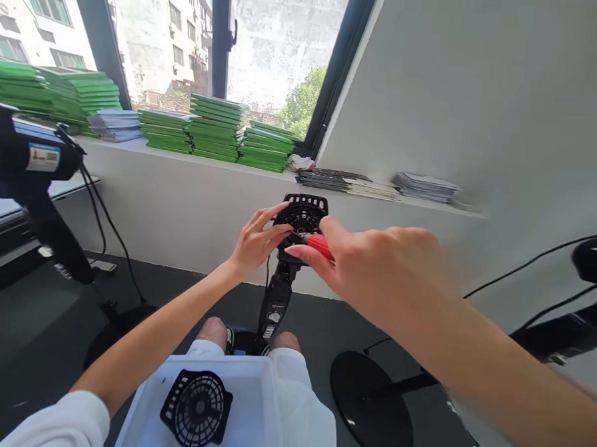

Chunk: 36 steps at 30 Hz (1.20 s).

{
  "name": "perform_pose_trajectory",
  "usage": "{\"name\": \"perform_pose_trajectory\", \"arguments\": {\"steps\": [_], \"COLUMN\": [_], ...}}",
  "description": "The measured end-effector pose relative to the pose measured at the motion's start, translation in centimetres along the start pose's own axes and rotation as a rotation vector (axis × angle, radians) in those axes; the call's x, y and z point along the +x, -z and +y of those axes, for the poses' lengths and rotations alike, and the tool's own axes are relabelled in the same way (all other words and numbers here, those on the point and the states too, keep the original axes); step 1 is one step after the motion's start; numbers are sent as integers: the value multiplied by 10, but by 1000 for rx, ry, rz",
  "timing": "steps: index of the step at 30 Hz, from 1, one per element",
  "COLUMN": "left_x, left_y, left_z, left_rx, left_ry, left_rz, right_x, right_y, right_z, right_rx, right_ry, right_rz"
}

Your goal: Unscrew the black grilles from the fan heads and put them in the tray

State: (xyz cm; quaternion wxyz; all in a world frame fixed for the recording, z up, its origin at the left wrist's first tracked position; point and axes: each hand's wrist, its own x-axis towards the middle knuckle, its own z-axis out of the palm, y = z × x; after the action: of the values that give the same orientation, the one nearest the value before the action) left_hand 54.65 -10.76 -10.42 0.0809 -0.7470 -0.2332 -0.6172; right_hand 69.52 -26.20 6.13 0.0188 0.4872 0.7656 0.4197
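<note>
My right hand (371, 257) is closed around a screwdriver with a red handle (320, 244). The screwdriver's tip meets the middle of a black fan head (305, 202), whose inner parts show. On the left side of that head lies my left hand (260, 238), gripping its edge, with thumb and finger close to the screwdriver's tip. A black stand (276, 302) with a round knob carries the head. On my lap, a black round grille cover (199, 405) rests in a white tray (249, 394).
Stacks of green boards (216, 129) and grey sheets (425, 185) line the window ledge. At the left stands another black fan (32, 156) with hanging cables. A round black base (371, 407) sits on the floor at right, near another fan part (568, 331).
</note>
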Motion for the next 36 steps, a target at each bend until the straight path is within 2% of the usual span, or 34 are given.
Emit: {"name": "perform_pose_trajectory", "arguments": {"steps": [4, 9, 12, 14, 18, 23, 26, 28, 32, 36], "left_x": [1, 2, 4, 5, 2, -6, -10, -10, -10, -11], "left_y": [8, 5, 5, 7, 8, 0, -4, -6, -10, -15], "left_z": [8, 15, 13, 10, 8, 11, 13, 13, 12, 11], "left_rx": [41, 56, 103, 120, 103, 89, 124, 121, 58, 17], "left_ry": [-24, -36, -74, -124, -198, -76, 8, 29, 69, 49], "left_rz": [-59, 23, -2, -32, -33, 23, 31, 28, 81, 105], "right_x": [-5, -6, -5, -5, -6, -7, -9, -10, -9, -7], "right_y": [-4, -7, -10, -12, -13, -14, -14, -14, -14, -13], "right_z": [-3, -3, -3, -3, -2, -2, -5, -5, -3, 1], "right_rx": [94, 22, 154, 164, 68, 171, 51, 54, 138, 108], "right_ry": [102, 2, 174, 242, 115, 197, 89, 54, 174, 73], "right_rz": [59, 117, 150, 213, 317, 305, 340, 333, 293, 260]}}
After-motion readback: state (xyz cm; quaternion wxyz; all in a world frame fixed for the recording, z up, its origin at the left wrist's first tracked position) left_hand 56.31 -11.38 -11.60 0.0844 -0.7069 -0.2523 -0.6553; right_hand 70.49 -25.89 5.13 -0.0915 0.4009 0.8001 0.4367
